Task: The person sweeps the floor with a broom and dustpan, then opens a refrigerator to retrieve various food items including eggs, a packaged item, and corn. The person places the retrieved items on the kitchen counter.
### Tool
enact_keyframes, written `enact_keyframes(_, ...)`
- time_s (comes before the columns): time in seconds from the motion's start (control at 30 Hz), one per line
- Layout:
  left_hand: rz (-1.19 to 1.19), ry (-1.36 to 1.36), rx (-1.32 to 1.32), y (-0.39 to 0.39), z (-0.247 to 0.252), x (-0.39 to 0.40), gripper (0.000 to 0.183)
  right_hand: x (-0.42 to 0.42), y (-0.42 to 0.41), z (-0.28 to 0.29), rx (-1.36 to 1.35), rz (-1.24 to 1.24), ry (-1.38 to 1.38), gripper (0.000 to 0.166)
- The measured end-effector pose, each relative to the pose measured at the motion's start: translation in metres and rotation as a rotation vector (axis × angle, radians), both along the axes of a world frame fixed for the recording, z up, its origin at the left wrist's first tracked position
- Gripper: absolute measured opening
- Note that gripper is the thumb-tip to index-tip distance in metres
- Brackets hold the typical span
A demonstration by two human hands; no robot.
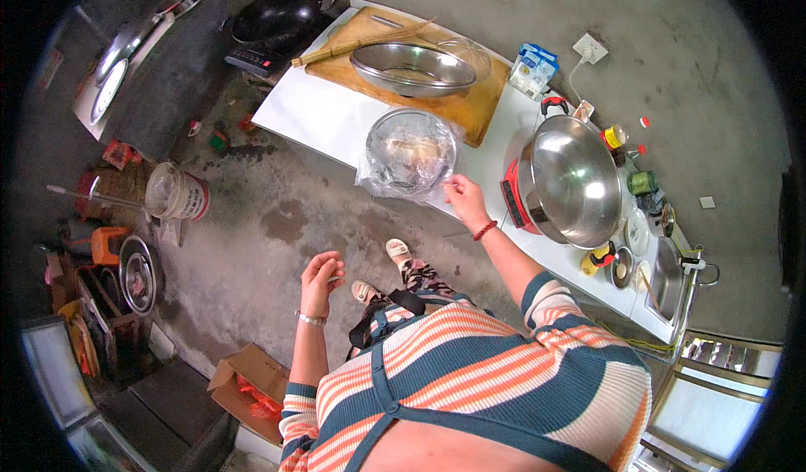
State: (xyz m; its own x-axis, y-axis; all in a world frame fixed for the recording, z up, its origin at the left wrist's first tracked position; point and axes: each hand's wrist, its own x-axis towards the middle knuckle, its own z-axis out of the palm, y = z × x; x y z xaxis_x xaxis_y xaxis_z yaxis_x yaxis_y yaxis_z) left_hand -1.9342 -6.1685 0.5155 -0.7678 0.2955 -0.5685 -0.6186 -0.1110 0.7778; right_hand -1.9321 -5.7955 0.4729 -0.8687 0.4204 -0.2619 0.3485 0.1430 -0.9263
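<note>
A round metal bowl (412, 148) stands at the white counter's front edge, covered with clear plastic film (384, 185). Through the film something brownish shows, too blurred to name. My right hand (465, 200), with a red bead bracelet at its wrist, pinches the film at the bowl's near right rim. My left hand (322, 280) hangs in the air over the floor, fingers loosely curled and holding nothing. Behind the covered bowl, a wide stainless steel basin (412, 72) rests on a wooden cutting board (482, 116).
A bamboo brush (340, 50) lies across the board. To the right, a large steel wok (576, 182) stands on a red-edged cooker (517, 198). Further along are bottles, dishes and a sink (667, 277). A black wok (277, 16) stands far left; a bucket (177, 192) is on the floor.
</note>
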Motion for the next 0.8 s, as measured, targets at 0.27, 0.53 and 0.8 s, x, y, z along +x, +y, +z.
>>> enact_keyframes(0.27, -0.299, 0.109, -0.036, 0.103, 0.023, -0.054, 0.029, -0.023, -0.051, 0.073, 0.499, 0.3, 0.199, 0.034)
enact_keyframes(0.53, -0.303, 0.103, 0.029, 0.204, 0.01, -0.116, 0.019, -0.007, -0.047, 0.078, 0.479, 0.422, 0.453, 0.032)
enact_keyframes(0.8, -0.14, 0.029, 0.225, 0.215, 0.039, -0.145, 0.013, -0.006, 0.019, -0.013, -0.082, -0.1, 0.015, 0.031)
